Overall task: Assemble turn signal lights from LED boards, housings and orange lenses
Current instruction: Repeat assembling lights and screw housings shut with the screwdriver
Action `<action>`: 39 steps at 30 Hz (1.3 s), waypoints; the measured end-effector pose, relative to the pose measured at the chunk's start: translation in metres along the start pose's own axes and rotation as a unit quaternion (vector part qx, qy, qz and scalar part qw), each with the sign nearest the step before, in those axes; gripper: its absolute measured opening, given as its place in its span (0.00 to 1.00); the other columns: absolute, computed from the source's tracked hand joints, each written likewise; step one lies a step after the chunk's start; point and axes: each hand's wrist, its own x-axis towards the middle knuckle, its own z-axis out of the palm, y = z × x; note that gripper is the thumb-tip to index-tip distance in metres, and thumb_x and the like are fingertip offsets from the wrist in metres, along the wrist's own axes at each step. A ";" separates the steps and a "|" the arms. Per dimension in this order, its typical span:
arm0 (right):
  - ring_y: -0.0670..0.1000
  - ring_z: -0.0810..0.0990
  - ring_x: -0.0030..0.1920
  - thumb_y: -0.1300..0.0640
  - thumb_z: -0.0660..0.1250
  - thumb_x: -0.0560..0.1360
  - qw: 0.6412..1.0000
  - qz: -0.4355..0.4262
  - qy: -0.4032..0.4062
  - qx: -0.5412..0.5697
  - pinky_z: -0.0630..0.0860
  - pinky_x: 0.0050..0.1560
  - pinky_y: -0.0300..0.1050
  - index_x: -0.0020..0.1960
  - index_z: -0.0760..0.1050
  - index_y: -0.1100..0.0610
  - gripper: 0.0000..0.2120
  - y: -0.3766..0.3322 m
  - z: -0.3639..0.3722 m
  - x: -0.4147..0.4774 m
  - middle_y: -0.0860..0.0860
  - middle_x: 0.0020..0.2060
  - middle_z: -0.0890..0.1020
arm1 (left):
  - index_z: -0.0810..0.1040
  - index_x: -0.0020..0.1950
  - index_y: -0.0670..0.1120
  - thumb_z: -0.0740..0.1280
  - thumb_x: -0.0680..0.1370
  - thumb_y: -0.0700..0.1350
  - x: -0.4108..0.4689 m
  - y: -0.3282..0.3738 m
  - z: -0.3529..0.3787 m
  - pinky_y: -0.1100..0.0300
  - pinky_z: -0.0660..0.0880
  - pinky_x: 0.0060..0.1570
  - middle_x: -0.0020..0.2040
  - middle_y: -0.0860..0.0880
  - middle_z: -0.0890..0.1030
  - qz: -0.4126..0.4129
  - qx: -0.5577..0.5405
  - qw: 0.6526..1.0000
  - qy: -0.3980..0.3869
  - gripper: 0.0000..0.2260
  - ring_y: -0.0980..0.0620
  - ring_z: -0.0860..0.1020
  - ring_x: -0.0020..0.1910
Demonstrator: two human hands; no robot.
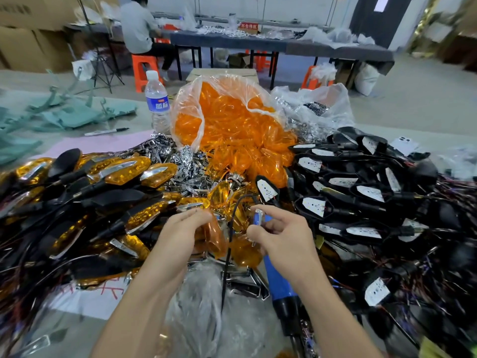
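**Grip.** The left hand has its fingers curled round one orange lens, held just above the heap at centre frame. The right hand pinches a small clear-and-chrome piece between thumb and forefinger. Motion blur prevents a firmer identification.

**Orientation.** The held lens appears to stand on end, long axis roughly 12 to 6 o'clock. Which end is the pointed one cannot be told.

**Surroundings.**
- A blue-handled tool lies under the right hand, running 11 to 5 o'clock.
- Its black cable passes between the hands.
- Finished lights are piled at 9 o'clock.
- The bag of lenses sits at 12 o'clock.
- Black housings with white LED boards lie at 3 o'clock.

**Risks.**
- The cable crosses the working gap and could snag a wrist, dragging the tool.
- If the tool is heated, its tip sits near thin plastic and fingers.
- The small piece is held by a fingertip pinch only. If dropped, it would be lost among loose lenses.
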 end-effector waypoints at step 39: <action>0.33 0.76 0.68 0.70 0.67 0.80 0.991 -0.131 0.007 0.017 0.72 0.68 0.33 0.67 0.76 0.35 0.31 0.006 0.011 -0.097 0.31 0.63 0.81 | 0.84 0.53 0.42 0.65 0.84 0.36 -0.069 -0.011 0.031 0.61 0.82 0.36 0.43 0.42 0.88 -0.032 -0.150 0.988 -0.038 0.08 0.48 0.87 0.40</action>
